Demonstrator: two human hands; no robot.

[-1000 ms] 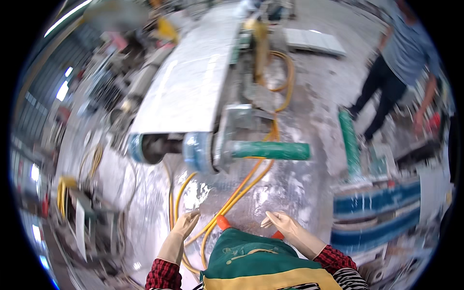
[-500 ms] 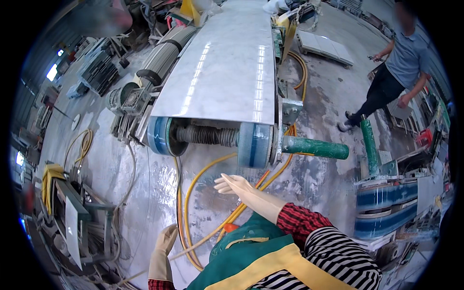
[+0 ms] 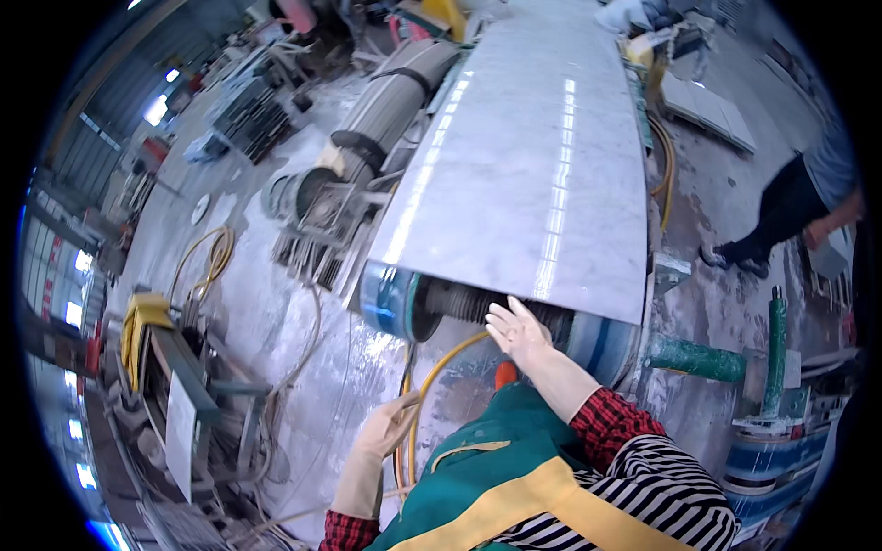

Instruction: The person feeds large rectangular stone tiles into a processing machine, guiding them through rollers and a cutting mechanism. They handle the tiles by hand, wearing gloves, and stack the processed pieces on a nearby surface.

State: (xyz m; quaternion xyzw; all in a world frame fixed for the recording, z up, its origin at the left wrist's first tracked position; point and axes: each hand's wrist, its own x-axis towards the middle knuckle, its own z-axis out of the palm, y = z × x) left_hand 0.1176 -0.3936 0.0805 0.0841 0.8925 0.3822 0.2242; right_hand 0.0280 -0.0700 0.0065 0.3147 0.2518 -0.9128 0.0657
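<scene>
A long, polished, pale grey-white slab [image 3: 524, 165] lies on a belt conveyor, its near edge jutting over the end rollers. Blue belts wrap the roller ends, the left belt [image 3: 384, 298] and the right belt [image 3: 602, 344], with a dark ribbed shaft [image 3: 457, 303] between them. My right hand [image 3: 520, 332], in a cream rubber glove, is just at the slab's near edge, fingers stretched out and holding nothing; whether the fingertips touch the slab I cannot tell. Gloved alike, my left hand [image 3: 388, 428] hangs lower left beside a yellow hose [image 3: 450, 354], fingers extended and empty.
A green post [image 3: 695, 358] sticks out right of the conveyor, and another green post [image 3: 776, 340] stands beyond it. A person [image 3: 799, 202] is at the far right. Left are a ribbed roller [image 3: 390, 101], a metal stand [image 3: 175, 386] and a coiled hose [image 3: 218, 253].
My view has shifted left and closer to the conveyor. The right hand has moved forward to the slab's near edge; the left hand has risen. At the right, the person appears nearer the picture's rim.
</scene>
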